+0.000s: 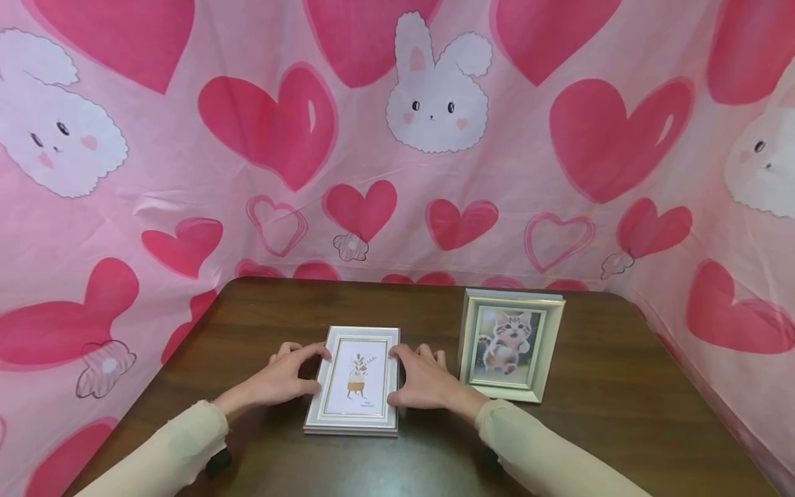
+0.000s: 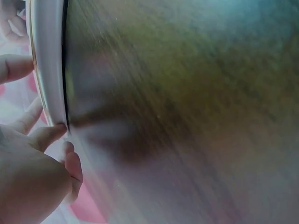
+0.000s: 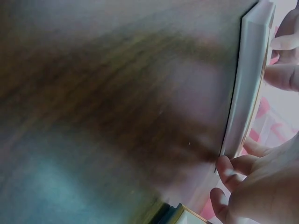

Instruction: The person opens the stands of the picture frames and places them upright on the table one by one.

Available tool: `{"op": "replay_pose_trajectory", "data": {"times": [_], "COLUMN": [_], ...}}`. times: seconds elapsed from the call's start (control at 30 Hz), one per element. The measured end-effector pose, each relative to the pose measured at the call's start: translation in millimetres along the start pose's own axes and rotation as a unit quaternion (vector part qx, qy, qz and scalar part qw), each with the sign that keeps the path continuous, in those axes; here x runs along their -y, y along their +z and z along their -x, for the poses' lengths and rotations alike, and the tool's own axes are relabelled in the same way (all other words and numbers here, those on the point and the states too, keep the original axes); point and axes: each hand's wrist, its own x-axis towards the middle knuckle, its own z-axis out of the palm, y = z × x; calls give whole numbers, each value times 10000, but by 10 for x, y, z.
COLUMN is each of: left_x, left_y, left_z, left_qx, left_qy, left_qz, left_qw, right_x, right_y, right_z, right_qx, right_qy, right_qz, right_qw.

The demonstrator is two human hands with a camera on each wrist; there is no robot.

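A white picture frame (image 1: 350, 422) lies face up on the brown table, with a drawing of a potted plant on legs behind its inner border. My left hand (image 1: 282, 375) grips its left side, thumb and index finger on the border. On the opposite side my right hand (image 1: 428, 378) holds the border the same way. In the left wrist view, fingertips of the left hand (image 2: 32, 172) reach the outer edge of the picture frame (image 2: 49, 60). The right wrist view has the right hand's fingers (image 3: 245, 163) at the other edge.
A second picture frame (image 1: 542, 366), with a kitten photo, stands upright just beyond my right hand. Brown wood-grain table (image 1: 596, 428) extends around both frames. Behind and beside it hangs a pink cloth (image 1: 422, 172) with hearts and rabbits.
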Motion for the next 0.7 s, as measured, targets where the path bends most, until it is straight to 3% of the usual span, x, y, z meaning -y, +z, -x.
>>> {"op": "replay_pose_trajectory", "data": {"times": [0.4,0.7], "left_x": [14,-2], "left_y": [-55,-83], "left_z": [-50,-60], "left_qx": [209,275], "left_qy": [-20,149], "left_qz": [-10,65], "left_qw": [9998,9995], "right_x": [2,23], "right_y": [-26,-40], "right_z": [-40,-59], "right_qx": [204,220], "right_qy": [257,407], "right_qz": [-106,-176], "right_qw": [9994,9988]}}
